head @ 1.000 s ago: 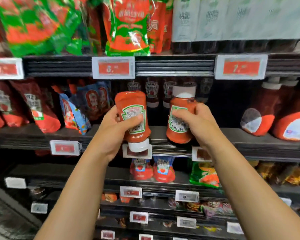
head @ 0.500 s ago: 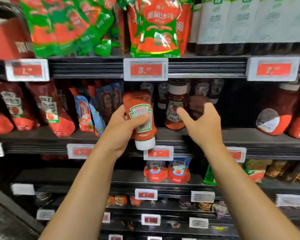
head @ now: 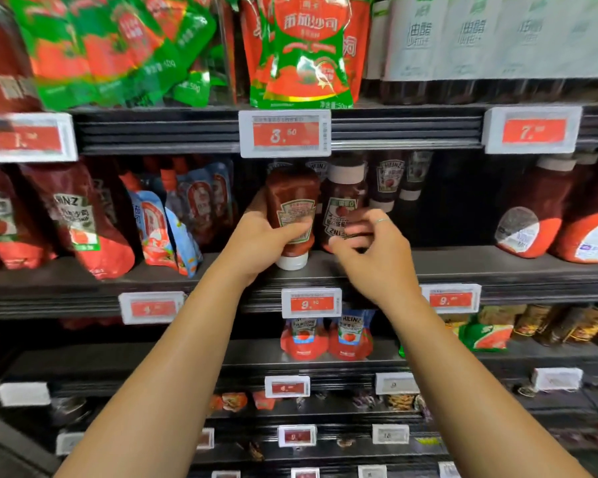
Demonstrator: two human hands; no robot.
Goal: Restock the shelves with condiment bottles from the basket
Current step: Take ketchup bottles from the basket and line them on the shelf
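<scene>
- Gripping a cap-down ketchup bottle (head: pixel 292 215), left hand (head: pixel 259 246) sets it on the shelf (head: pixel 463 267).
- Right hand (head: pixel 373 257) fingers loosely curled, empty, just beside second bottle (head: pixel 342 205).

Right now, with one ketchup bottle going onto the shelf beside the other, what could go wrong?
1. The left hand holds its ketchup bottle cap-down; set on that narrow white cap, it may topple if released carelessly.
2. The right hand hovers at the upright bottle, cap up; a knock could tip it into the bottles behind.
3. The two bottles sit very close, so they may bump together.
</scene>
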